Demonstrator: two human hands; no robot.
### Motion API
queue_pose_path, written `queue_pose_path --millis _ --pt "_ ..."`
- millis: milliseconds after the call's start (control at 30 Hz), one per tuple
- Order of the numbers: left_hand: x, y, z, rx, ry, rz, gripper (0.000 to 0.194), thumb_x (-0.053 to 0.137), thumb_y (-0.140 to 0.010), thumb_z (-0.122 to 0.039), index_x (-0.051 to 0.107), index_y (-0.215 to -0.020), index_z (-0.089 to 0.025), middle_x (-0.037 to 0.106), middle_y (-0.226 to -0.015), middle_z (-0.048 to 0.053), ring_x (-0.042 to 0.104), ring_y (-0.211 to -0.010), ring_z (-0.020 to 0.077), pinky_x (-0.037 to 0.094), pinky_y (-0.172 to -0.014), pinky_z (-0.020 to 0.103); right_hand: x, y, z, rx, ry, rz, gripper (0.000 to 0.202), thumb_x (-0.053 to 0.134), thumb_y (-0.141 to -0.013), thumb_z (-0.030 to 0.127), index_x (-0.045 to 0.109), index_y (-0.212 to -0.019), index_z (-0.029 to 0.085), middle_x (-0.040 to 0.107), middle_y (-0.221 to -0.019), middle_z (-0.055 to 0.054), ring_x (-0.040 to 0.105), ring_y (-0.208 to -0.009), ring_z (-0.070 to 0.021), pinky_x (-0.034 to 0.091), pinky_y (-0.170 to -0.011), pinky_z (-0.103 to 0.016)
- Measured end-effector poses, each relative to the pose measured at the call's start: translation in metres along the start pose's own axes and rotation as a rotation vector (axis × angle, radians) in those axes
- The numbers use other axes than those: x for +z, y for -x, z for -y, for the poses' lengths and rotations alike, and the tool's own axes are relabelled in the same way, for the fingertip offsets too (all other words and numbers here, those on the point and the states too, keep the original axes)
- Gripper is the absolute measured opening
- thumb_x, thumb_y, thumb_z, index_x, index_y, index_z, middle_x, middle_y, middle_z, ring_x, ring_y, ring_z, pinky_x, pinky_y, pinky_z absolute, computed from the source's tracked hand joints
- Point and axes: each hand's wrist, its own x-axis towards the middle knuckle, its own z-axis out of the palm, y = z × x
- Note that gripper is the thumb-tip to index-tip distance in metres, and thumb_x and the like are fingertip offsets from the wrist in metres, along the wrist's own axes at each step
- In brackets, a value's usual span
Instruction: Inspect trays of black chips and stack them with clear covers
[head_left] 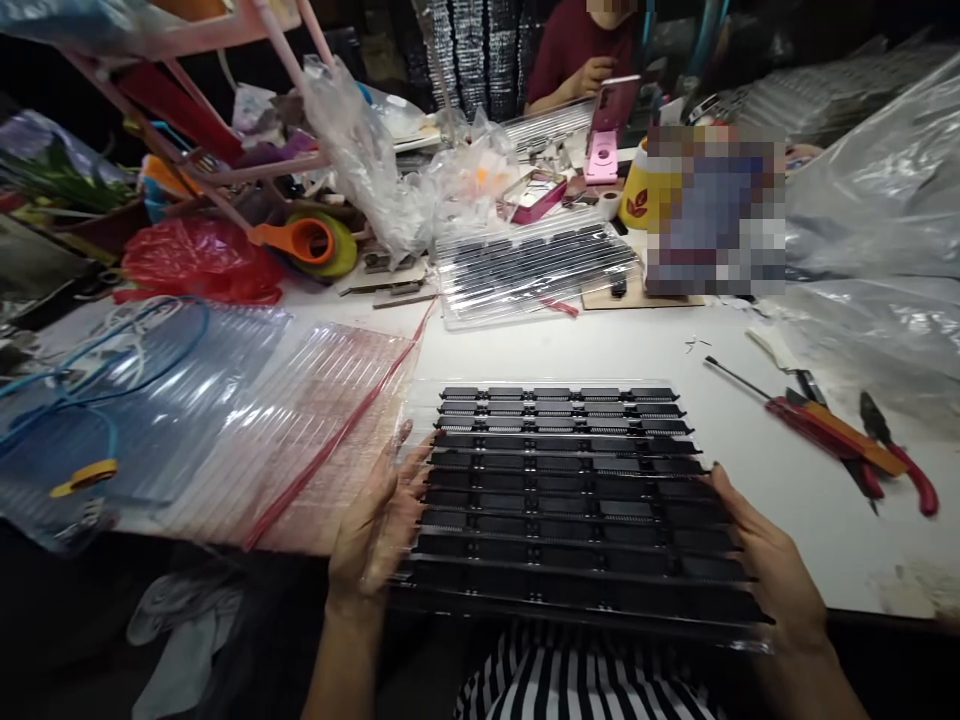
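Note:
Between my two hands is a clear plastic tray (420,400) filled with rows of small black toothed parts (562,505). My left hand (379,520) grips the tray's left side, its fingers partly seen through the clear plastic. On the right side, my right hand (772,550) holds the edge, thumb along the rim and the other fingers hidden beneath. The tray is over the table's front edge, its near side above my striped clothing.
Pliers (896,450), a screwdriver (780,410) and an orange-handled cutter (855,435) lie at right. Another clear tray (532,265) with dark parts sits farther back. Stacked clear sheets (300,430) with red string (337,445) lie left. Across the table sits a person (570,60).

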Motion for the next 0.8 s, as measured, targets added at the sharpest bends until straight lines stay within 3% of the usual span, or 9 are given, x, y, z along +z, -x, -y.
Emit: queue_pose_path --millis 133,267,433,533,667,800 --pt "-0.002 0.001 0.001 0.015 0.011 0.044 0.05 0.044 -0.093 -0.019 0.036 -0.142 -0.023 0.052 -0.138 0.011 0.059 -0.112 0.0215 0.047 -0.097 0.037 -0.009 -0.002 0.001 -0.009 0.026 -0.086 0.02 0.065 -0.082 0.02 0.073 -0.098 0.029 0.075 -0.089 0.005 0.072 -0.078 -0.0148 0.058 -0.081 -0.023" --pt "-0.005 0.002 0.001 0.027 0.019 0.069 0.052 0.046 -0.092 -0.016 0.035 -0.142 -0.024 0.051 -0.139 0.012 0.059 -0.109 0.0189 0.048 -0.092 0.032 -0.012 -0.001 -0.004 -0.215 0.107 -0.239 0.033 0.068 -0.077 0.008 0.072 -0.09 0.037 0.072 -0.093 0.015 0.07 -0.069 -0.0055 0.054 -0.064 -0.003" --pt "-0.005 0.003 -0.001 0.031 0.003 0.082 0.056 0.051 -0.089 -0.017 0.035 -0.142 -0.023 0.05 -0.139 0.013 0.06 -0.107 0.0206 0.05 -0.087 0.032 0.001 0.002 -0.006 -0.15 0.096 -0.18 0.023 0.067 -0.081 0.016 0.072 -0.081 0.039 0.073 -0.079 0.015 0.069 -0.059 -0.0055 0.054 -0.054 -0.003" --pt "-0.005 0.002 -0.001 0.028 0.002 0.075 0.059 0.055 -0.087 -0.019 0.033 -0.143 -0.022 0.05 -0.139 0.014 0.059 -0.109 0.0232 0.05 -0.087 0.034 0.018 0.005 -0.004 -0.119 0.072 -0.165 0.022 0.065 -0.081 0.017 0.073 -0.076 0.037 0.074 -0.074 0.011 0.07 -0.061 -0.0103 0.059 -0.06 -0.012" --pt "-0.007 0.001 0.001 0.018 0.02 0.078 0.058 0.053 -0.089 -0.02 0.032 -0.143 -0.023 0.048 -0.141 0.014 0.058 -0.11 0.023 0.05 -0.086 0.034 0.033 0.008 -0.002 -0.053 0.065 -0.069 0.014 0.063 -0.081 0.023 0.075 -0.084 0.028 0.075 -0.091 -0.003 0.071 -0.085 -0.0259 0.059 -0.084 -0.043" --pt "-0.009 -0.001 0.001 0.0 0.024 0.082 0.055 0.05 -0.091 -0.02 0.034 -0.143 -0.023 0.047 -0.141 0.013 0.059 -0.109 0.022 0.05 -0.088 0.035 0.031 0.008 -0.002 -0.006 0.074 0.025 0.013 0.063 -0.08 0.027 0.075 -0.087 0.029 0.073 -0.102 -0.007 0.067 -0.098 -0.0269 0.053 -0.09 -0.046"
